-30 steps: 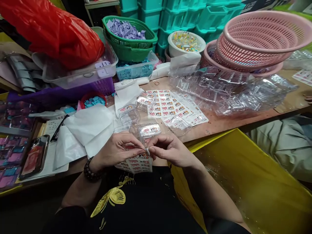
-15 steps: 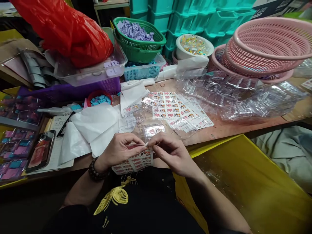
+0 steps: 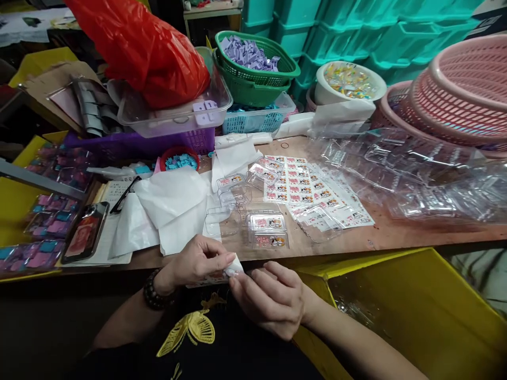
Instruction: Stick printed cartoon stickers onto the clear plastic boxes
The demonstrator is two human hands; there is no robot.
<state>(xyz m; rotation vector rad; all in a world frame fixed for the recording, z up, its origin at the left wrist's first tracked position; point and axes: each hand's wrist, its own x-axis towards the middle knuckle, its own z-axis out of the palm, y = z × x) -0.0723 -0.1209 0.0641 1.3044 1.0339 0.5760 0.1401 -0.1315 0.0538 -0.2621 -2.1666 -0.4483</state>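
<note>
My left hand [image 3: 196,264], a dark bead bracelet at its wrist, pinches a sticker sheet [image 3: 214,279] at the table's front edge. One white corner of the sheet curls up between my hands. The thumb and fingertips of my right hand [image 3: 271,298] are closed at that corner; whether a single sticker is between them I cannot tell. Just beyond lies a clear plastic blister case [image 3: 268,228] over cat-and-pink-letter stickers. More sticker sheets [image 3: 304,182] fan out behind it, with another clear case [image 3: 319,224] partly on top.
Clear plastic cases [image 3: 428,169] are heaped at right, before pink baskets [image 3: 467,89]. White backing paper [image 3: 174,200], a phone [image 3: 85,232] and a red bowl [image 3: 180,159] of blue pieces are at left. Behind stand a green basket [image 3: 257,79], a white bowl [image 3: 350,82] and a red bag [image 3: 150,58].
The view has shifted to the left. My hands sit lower against the table edge, and the sheet has tipped so that its printed face shows less and a white corner shows.
</note>
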